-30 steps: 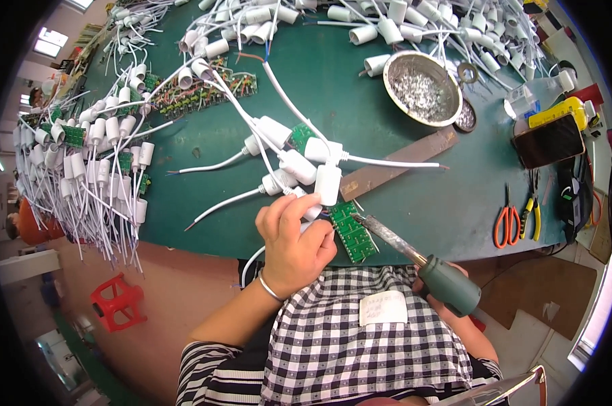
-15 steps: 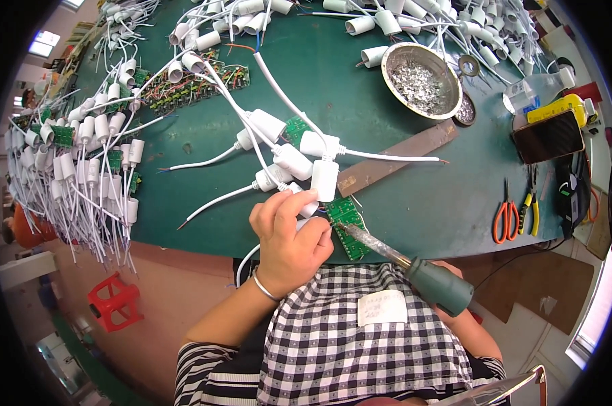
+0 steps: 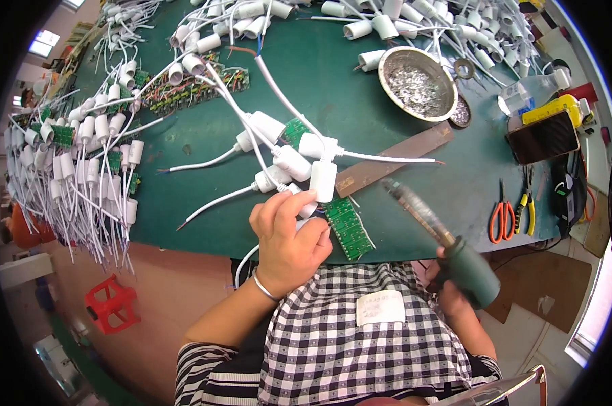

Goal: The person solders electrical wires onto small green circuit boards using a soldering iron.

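Note:
My left hand (image 3: 289, 237) is closed, fingers pinched on a white cable-end housing (image 3: 304, 203) at the left edge of a green circuit board (image 3: 348, 229). Its fingertips hide the joint between them. My right hand (image 3: 448, 287) grips a soldering iron (image 3: 473, 274) by its dark green handle; the worn metal shaft points up and left, and its tip is apart from the board. Just beyond my left fingers, several white cylindrical housings with cables (image 3: 292, 163) lie heaped around another small green board (image 3: 294, 132).
A flat brown bar (image 3: 394, 159) lies beyond the iron's tip. Farther off stand a metal bowl of silvery scraps (image 3: 417, 84) and small round tins (image 3: 460, 111). Orange-handled scissors (image 3: 502, 221), yellow-handled pliers (image 3: 525, 213) and a dark phone (image 3: 544, 137) are at right. Cabled housings (image 3: 89, 155) crowd the left.
My right hand has drawn the soldering iron right, lifting its tip off the board. The circuit board now shows uncovered and has turned slightly. My left hand keeps its place.

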Demonstrator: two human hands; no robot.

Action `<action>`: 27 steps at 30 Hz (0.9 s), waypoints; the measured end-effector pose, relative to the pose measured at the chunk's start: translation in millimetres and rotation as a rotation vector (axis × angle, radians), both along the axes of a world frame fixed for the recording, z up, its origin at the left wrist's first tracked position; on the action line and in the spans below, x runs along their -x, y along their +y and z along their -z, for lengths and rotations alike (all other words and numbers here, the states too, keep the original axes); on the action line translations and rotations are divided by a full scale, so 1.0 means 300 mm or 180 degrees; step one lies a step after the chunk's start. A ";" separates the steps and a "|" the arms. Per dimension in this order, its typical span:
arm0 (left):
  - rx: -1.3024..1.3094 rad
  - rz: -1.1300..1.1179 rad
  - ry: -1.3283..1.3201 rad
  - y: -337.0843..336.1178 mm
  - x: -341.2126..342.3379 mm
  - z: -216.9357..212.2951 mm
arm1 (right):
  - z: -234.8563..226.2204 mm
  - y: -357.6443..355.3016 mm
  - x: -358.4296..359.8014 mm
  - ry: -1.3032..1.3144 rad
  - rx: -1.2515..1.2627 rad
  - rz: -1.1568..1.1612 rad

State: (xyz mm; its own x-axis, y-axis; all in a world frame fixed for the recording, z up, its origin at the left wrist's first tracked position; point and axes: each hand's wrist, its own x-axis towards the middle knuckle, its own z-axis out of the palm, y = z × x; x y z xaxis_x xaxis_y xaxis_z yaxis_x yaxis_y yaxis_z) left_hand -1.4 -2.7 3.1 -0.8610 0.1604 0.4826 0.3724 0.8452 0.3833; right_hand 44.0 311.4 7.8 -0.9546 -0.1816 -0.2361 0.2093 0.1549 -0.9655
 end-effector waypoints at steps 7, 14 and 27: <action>0.0059 -0.0030 -0.0023 -0.007 -0.012 0.012 | -0.075 -0.134 0.226 0.1883 0.0732 0.1037; -0.0068 0.0218 0.0008 -0.066 0.020 -0.101 | -0.089 -0.066 0.328 0.1708 -0.0102 0.1289; 0.2035 0.1730 0.0871 -0.107 1.186 -0.133 | -0.084 -0.057 0.292 0.1726 0.0438 0.1804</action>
State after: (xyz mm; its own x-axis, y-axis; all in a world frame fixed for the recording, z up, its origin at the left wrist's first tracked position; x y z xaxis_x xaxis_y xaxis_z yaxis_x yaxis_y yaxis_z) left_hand -357.1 -34.9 43.2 -0.4545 0.8239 0.3385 0.7947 0.5467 -0.2638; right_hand -43.7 294.3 32.9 -0.8857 0.3724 0.2771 -0.2840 0.0376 -0.9581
